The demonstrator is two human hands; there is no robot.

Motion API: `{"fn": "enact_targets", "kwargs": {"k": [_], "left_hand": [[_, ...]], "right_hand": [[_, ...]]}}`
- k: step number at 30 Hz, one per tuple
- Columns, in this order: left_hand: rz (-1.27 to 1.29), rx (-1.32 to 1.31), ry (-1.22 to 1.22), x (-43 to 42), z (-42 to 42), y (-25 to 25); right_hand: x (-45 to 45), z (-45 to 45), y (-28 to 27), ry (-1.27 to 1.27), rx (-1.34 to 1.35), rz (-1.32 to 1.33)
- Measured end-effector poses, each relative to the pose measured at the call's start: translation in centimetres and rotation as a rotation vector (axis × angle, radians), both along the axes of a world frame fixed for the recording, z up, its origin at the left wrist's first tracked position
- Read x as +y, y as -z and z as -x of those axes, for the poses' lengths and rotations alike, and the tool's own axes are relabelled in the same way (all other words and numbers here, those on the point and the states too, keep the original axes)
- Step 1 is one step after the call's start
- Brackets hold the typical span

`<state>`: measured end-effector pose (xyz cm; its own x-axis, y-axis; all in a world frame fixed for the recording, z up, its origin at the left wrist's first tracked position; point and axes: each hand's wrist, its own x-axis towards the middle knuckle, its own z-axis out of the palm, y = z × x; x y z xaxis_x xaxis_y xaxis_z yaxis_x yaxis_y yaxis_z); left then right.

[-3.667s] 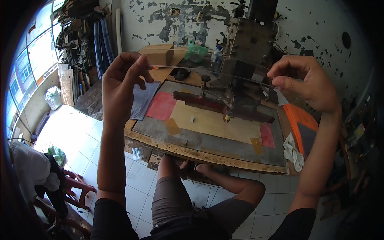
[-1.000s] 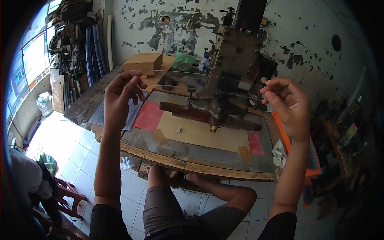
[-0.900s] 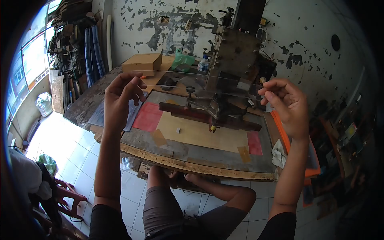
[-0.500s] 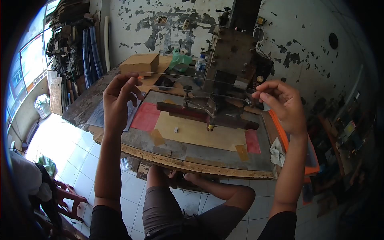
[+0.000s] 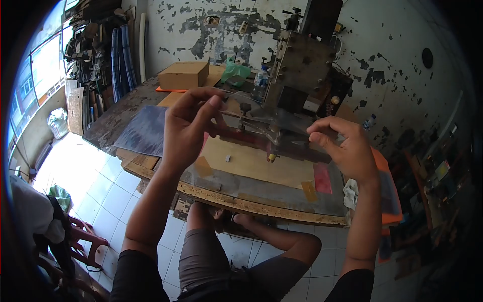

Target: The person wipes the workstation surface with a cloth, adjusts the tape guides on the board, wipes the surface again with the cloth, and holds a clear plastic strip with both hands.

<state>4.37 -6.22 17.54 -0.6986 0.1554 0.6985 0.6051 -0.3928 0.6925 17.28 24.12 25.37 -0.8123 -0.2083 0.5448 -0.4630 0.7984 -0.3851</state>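
Between both hands, above the work table, is a clear plastic sheet (image 5: pixel 293 119), hard to see against the machine behind it. My left hand (image 5: pixel 187 126) pinches its left end between thumb and fingers. At the other end, the thumb and fingertips of my right hand (image 5: pixel 347 148) close on the sheet. Below lies a yellow board (image 5: pixel 251 163) with brown tape (image 5: pixel 309 191) at its lower right corner and a small light piece (image 5: pixel 228 158) on top. A pink-red strip (image 5: pixel 323 178) shows at its right. Behind the sheet stands a dark metal press-like machine (image 5: pixel 301 65).
A cardboard box (image 5: pixel 183 75), a green plastic bag (image 5: pixel 235 72) and a bottle (image 5: pixel 260 80) stand at the back. A dark glossy sheet (image 5: pixel 141 132) lies at left. At right are a white cloth (image 5: pixel 350 190) and an orange container (image 5: pixel 390 214). A red stool (image 5: pixel 88 236) stands lower left.
My left hand has moved right, closer to my right hand, which has come slightly left and down. The clear sheet, still held at both ends, has shifted with them. The view has turned slightly.
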Motion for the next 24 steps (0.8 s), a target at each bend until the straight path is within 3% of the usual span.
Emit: {"fn": "enact_targets", "kwargs": {"k": [6,12,20,24], "left_hand": [[-0.019,-0.029,0.091,0.6,0.5,0.2],[0.121,-0.022,0.033,1.4,0.5,1.1],[0.071,-0.022,0.061,1.9,2.2,2.8],[0.238,-0.028,-0.232,-0.5,3.5,7.5]], "right_hand": [[2.0,0.2,0.1,0.038,-0.105,0.272],[2.9,-0.4,-0.1,0.095,-0.114,0.261],[4.1,0.0,0.0,0.144,-0.140,0.200],[10.6,-1.0,0.1,0.318,-0.090,0.209]]}}
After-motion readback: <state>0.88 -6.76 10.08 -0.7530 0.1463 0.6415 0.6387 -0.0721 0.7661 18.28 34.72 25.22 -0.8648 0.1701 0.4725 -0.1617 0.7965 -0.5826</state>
